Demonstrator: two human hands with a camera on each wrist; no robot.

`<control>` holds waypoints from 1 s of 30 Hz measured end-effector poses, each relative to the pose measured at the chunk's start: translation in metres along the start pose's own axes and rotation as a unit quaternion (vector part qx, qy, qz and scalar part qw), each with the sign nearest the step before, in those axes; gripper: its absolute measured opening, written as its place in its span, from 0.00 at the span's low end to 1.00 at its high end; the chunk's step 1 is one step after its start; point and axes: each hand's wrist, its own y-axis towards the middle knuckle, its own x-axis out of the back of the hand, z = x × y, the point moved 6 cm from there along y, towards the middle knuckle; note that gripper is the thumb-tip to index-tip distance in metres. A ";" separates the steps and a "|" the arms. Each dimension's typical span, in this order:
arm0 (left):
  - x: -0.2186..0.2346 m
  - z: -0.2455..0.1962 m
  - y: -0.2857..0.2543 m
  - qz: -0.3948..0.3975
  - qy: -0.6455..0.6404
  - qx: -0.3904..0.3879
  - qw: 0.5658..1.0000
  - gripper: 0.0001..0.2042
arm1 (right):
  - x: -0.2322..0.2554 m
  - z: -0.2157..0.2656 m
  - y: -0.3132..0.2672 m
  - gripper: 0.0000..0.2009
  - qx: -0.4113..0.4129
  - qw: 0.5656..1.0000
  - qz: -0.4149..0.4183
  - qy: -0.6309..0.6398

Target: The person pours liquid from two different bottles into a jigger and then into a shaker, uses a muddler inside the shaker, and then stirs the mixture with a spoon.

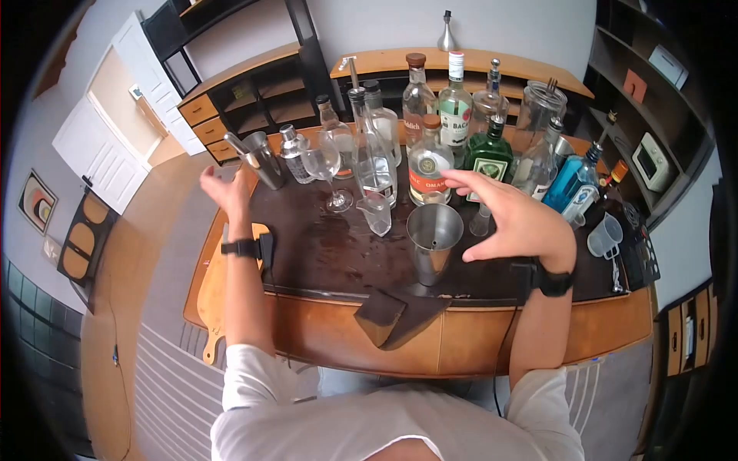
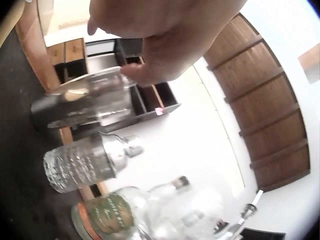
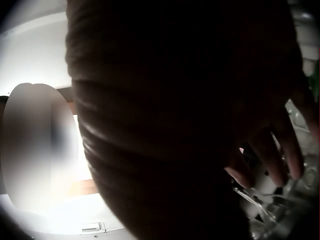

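Centrally placed metal tin (image 1: 433,257): stands mouth up at the near edge of the dark tabletop (image 1: 319,257).
Right hand (image 1: 526,219): grip spread, thumb well apart from the fingers; positioned just right of the tin. Contact with the tin cannot be told; the right wrist view is mostly dark.
Left hand (image 1: 233,194): grip spread, thumb apart from the fingers; raised at the left side of the tabletop.
Tall metal cup (image 1: 265,163): stands beside the left hand, at its right. Contact between the two cannot be told.
Textured shaker (image 1: 294,157): upright, right of the tall metal cup, metal top fitted.
Stemmed glass (image 1: 323,175): upright, between the textured shaker and the pourer bottle (image 1: 375,165).
Small clear jug (image 1: 377,215): left of the tin, slightly farther.
Orange-label bottle (image 1: 430,170): upright, directly beyond the tin.
Green bottle (image 1: 488,161): beyond the right hand.
Blue bottle (image 1: 578,180): far right group.
Measuring cup (image 1: 606,237): right end, nearer.
Brown cloth (image 1: 400,316): draped over the near edge.
Wooden board (image 1: 211,296): left edge, beside the left forearm.
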 end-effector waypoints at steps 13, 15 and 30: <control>0.063 -0.223 -0.211 0.651 -0.289 -0.108 0.694 0.41 | -0.050 0.000 0.037 0.59 0.029 0.999 0.015 0.016; 0.060 -0.239 -0.221 0.639 -0.298 -0.100 0.702 0.46 | -0.043 0.017 0.038 0.58 0.042 0.999 -0.008 0.029; 0.056 -0.239 -0.206 0.523 -0.408 0.068 0.745 0.44 | -0.015 0.058 0.025 0.52 0.079 0.990 -0.116 -0.002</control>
